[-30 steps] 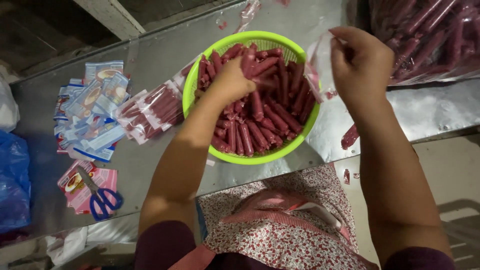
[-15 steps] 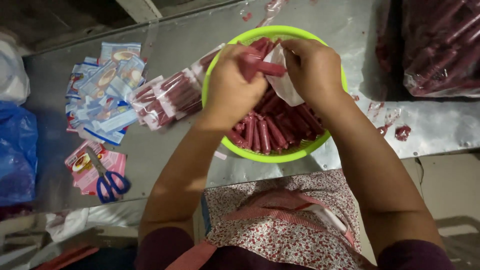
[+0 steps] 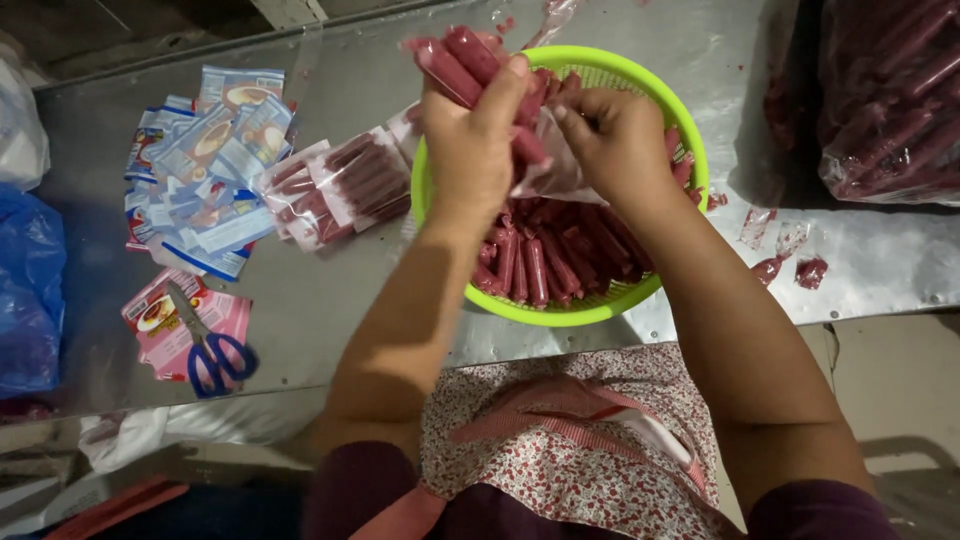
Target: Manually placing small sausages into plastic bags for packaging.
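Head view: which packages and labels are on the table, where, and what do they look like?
Blue and white flat sachets: loose pile, far left of table.
Pink flat packets: near left edge, under blue-handled scissors.
Filled clear bags: red sausages inside, left of green basket.
Clear bag: in right hand.

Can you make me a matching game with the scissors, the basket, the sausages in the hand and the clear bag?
Things:
1. scissors
2. basket
3. bunch of sausages
4. clear bag

Descriptions:
A. bright green
B. gripped in the left hand
C. blue handles, lying on pink packets
D. pinched by the right hand

Pairs: 1-C, 2-A, 3-B, 4-D
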